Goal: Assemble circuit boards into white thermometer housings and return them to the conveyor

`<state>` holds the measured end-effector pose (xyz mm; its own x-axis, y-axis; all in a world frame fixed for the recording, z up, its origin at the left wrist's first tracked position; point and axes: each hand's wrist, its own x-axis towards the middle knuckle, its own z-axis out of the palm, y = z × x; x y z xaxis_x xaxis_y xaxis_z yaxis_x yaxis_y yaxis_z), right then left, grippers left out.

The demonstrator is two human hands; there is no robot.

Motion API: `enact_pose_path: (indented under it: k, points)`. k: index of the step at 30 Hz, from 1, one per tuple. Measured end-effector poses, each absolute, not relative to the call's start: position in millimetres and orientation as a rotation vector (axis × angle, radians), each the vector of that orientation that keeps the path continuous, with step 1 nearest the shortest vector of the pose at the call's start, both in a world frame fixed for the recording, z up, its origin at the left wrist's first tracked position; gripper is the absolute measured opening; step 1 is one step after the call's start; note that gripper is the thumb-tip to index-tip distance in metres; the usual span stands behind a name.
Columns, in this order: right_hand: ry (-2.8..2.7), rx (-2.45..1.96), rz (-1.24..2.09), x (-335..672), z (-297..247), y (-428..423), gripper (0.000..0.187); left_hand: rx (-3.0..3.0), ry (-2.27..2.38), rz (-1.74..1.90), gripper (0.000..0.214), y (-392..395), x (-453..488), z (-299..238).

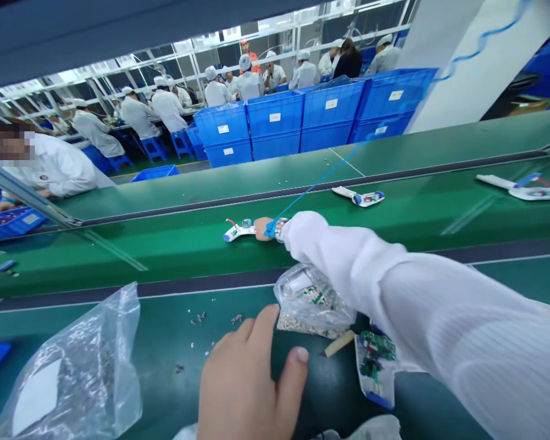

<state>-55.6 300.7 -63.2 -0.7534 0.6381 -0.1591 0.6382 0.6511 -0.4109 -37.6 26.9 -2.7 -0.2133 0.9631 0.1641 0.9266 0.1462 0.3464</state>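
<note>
Unit (pixel 233 233) lay between the near and far edges of the belt (pixel 178 247), its handle end at the right hand (pixel 263 228). The right fingers were curled in and appeared to have hold of that end; their tips were hidden, so the exact grip could not be told. This hold presumably kept the fingers clear of the exposed electronics and red wire (pixel 230 221) at the other end. A blue strap (pixel 270 229) circled the right wrist, its cord (pixel 321 178) running across the belt's far edge, probably for grounding. The left hand (pixel 238 379) hung over the table (pixel 165 342), thumb well apart from half-extended fingers, holding nothing. A parts bag (pixel 318 305) rested at the table's far edge, probably for easy reach; loose hardware (pixel 200 318) lay left of it. A board assembly (pixel 376 366) lay nearer, beside the right sleeve (pixel 394 275). Two more units, one midway (pixel 362 197) and one far right (pixel 534 188), lay toward the belt's far edge, well apart, likely to prevent contact.
</note>
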Motion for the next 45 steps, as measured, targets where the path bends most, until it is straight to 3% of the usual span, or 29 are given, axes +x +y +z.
enact_pose_path:
  k: [6,9,15,24,33,38,42,45]
  points:
    - [2.945,0.549,-0.576,42.2,-16.9,259.7,0.025,1.379,2.562,1.18,0.031,36.0,-54.8,0.4]
    - [2.979,0.312,-0.593,91.9,3.0,226.1,0.032,1.068,2.35,1.477,0.033,41.8,-60.2,-3.1]
    - [2.942,-0.06,-0.664,133.5,15.3,185.5,0.035,1.378,1.443,0.869,0.031,43.8,-43.7,-0.7]
    - [2.63,-0.17,-1.184,138.9,7.2,176.7,0.036,1.336,1.121,0.7,0.007,16.9,-36.4,3.2]
    - [2.267,-0.184,-1.431,150.0,-23.3,142.9,0.035,1.065,1.076,0.525,0.014,-23.0,-4.0,-9.7]
    - [2.074,-0.059,-1.668,153.2,-35.1,139.9,0.031,0.662,0.842,0.874,0.026,-33.2,3.4,-21.9]
    - [1.825,-0.065,-1.904,151.8,-44.0,139.1,0.04,0.484,0.811,1.286,0.036,-31.0,1.8,-24.2]
    - [2.025,0.097,-1.863,153.0,-42.5,137.5,0.039,0.402,0.883,1.504,0.039,-26.6,1.6,-22.1]
